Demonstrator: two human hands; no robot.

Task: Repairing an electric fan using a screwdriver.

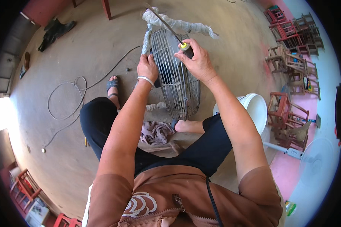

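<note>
A fan (pixel 175 79) with a round wire cage stands on edge between my feet. White plastic wrapping (pixel 178 25) covers its stand legs, and a wrapped pole (pixel 147 39) rises beside the cage. My left hand (pixel 147 69) is closed at the fan's left side, where the pole meets the cage; its fingertips are partly hidden. Above the cage's right side, my right hand (pixel 197 62) grips a screwdriver (pixel 166 25) by its handle with a yellow collar. The long shaft points up and left, over the cage, and its tip is clear of the fan.
A power cord (pixel 81 89) loops across the floor at left. A crumpled cloth (pixel 156 132) lies between my legs, and a white bucket (pixel 254 111) is beside my right knee. Wooden chairs (pixel 288 32) and a white fan (pixel 318 160) line the right wall. Dark boots (pixel 55 32) lie far left.
</note>
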